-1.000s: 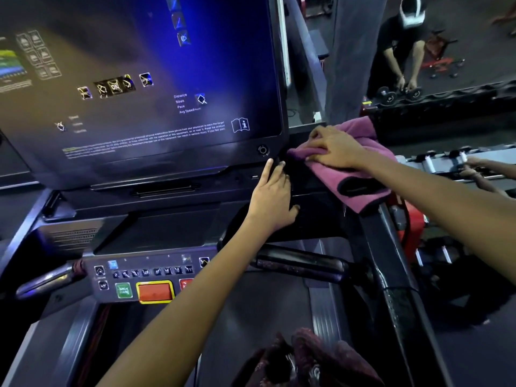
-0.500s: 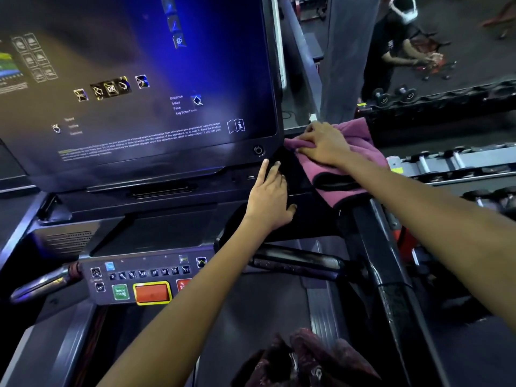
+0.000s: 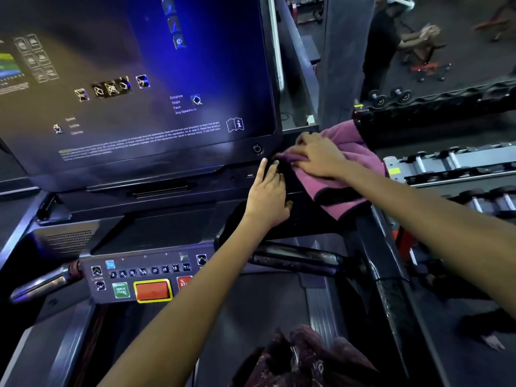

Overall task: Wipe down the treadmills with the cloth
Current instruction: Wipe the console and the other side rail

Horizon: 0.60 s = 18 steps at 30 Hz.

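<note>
A pink cloth (image 3: pixel 351 174) with a dark edge lies draped over the right side of the black treadmill console (image 3: pixel 173 216), just beside the lower right corner of the big lit screen (image 3: pixel 134 79). My right hand (image 3: pixel 317 156) lies flat on the cloth with fingers spread, pressing it onto the console. To its left my left hand (image 3: pixel 269 196) rests on the console's dark ledge below the screen, fingers fairly straight, holding nothing.
A button panel (image 3: pixel 145 280) with a green key and a red stop pad sits below. Handlebars (image 3: pixel 296 261) run left and right, and the belt (image 3: pixel 251 317) lies beneath. Dumbbell racks (image 3: pixel 452 163) stand to the right. A person (image 3: pixel 388 43) stands beyond them.
My right hand has slid the cloth a little leftward toward the screen's corner. The left hand has stayed on the ledge. The person behind has straightened up.
</note>
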Tool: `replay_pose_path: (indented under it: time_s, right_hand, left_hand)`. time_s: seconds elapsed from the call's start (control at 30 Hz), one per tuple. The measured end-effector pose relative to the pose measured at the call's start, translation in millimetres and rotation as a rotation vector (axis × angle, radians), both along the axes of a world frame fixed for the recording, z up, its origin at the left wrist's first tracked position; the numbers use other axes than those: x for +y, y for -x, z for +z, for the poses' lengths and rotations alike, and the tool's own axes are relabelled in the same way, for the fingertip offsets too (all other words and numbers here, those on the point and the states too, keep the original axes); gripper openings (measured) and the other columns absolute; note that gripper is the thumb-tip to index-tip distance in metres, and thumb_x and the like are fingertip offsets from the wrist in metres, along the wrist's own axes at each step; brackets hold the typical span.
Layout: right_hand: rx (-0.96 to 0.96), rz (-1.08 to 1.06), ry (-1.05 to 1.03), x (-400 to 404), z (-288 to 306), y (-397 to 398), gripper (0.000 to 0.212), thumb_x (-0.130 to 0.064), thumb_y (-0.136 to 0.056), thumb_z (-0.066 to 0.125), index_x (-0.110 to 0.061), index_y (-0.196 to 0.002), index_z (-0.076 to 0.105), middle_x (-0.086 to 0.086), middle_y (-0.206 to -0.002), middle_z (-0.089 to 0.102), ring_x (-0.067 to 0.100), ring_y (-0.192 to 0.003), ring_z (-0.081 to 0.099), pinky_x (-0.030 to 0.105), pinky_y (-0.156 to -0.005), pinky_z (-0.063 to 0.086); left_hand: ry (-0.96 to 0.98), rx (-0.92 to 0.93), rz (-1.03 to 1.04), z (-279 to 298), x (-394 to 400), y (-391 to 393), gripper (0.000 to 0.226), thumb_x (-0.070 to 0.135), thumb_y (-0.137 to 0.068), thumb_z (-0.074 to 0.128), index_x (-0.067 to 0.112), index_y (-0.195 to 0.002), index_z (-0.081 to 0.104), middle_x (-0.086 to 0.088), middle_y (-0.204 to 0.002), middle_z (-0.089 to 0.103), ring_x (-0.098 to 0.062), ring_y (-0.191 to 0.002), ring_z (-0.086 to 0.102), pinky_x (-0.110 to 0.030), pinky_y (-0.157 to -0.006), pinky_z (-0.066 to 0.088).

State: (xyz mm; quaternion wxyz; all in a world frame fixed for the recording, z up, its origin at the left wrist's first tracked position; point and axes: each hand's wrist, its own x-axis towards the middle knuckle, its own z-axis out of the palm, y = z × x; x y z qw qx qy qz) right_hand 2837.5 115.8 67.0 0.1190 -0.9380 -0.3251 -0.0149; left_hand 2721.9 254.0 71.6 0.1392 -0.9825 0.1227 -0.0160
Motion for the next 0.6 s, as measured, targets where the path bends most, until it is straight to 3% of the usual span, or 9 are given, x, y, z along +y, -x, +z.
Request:
replay_pose_path:
  time_s: [0.07,0.2,0.33,0.47,0.6]
  right_hand:
    - [0.005,0.103,-0.012,-12,-5,11,0.04,-0.04,-0.089,0.056,-0.026,-0.127,0.058,0.01,-0.118,0.051,0.028,-0.106,0.049,0.042,-0.093,0.042]
    - [0.06,0.035,-0.114,-37,-7,9,0.04,-0.034,-0.084,0.065,-0.014,-0.118,0.064,0.01,-0.114,0.056,0.028,-0.101,0.052,0.038,-0.089,0.042]
    - [-0.057,0.118,-0.13,-32,-11,29,0.033,-0.035,-0.083,0.063,-0.019,-0.112,0.069,0.011,-0.108,0.057,0.03,-0.093,0.053,0.046,-0.08,0.047]
    - [-0.134,0.294,-0.091,-15,-16,51,0.038,-0.034,-0.073,0.059,-0.028,-0.11,0.07,0.012,-0.103,0.058,0.031,-0.088,0.054,0.044,-0.071,0.05]
    - [-0.246,0.389,0.043,2,-22,66,0.049,-0.023,-0.064,0.076,-0.03,-0.112,0.068,0.011,-0.104,0.06,0.025,-0.092,0.043,0.04,-0.065,0.049]
  left_hand:
    - [0.024,0.002,-0.033,-1,3,1,0.069,0.042,-0.089,0.046,-0.003,-0.139,0.033,-0.012,-0.144,0.039,-0.022,-0.145,0.003,-0.039,-0.111,-0.021]
    - [0.285,0.02,-0.095,1,14,18,0.061,0.04,-0.093,0.045,0.005,-0.141,0.035,-0.005,-0.148,0.036,-0.02,-0.146,0.004,-0.038,-0.114,-0.014]
    - [0.396,-0.132,-0.039,3,35,51,0.061,0.043,-0.086,0.035,0.002,-0.125,0.056,-0.011,-0.135,0.052,-0.03,-0.139,0.03,-0.043,-0.114,0.002]
    - [0.358,-0.023,0.187,2,55,66,0.051,0.039,-0.095,0.042,0.01,-0.137,0.043,-0.004,-0.149,0.034,-0.02,-0.144,0.014,-0.035,-0.115,-0.006]
    - [0.382,0.019,0.239,-1,62,71,0.045,0.037,-0.096,0.042,0.011,-0.134,0.045,-0.002,-0.144,0.041,-0.017,-0.138,0.026,-0.032,-0.114,0.002]
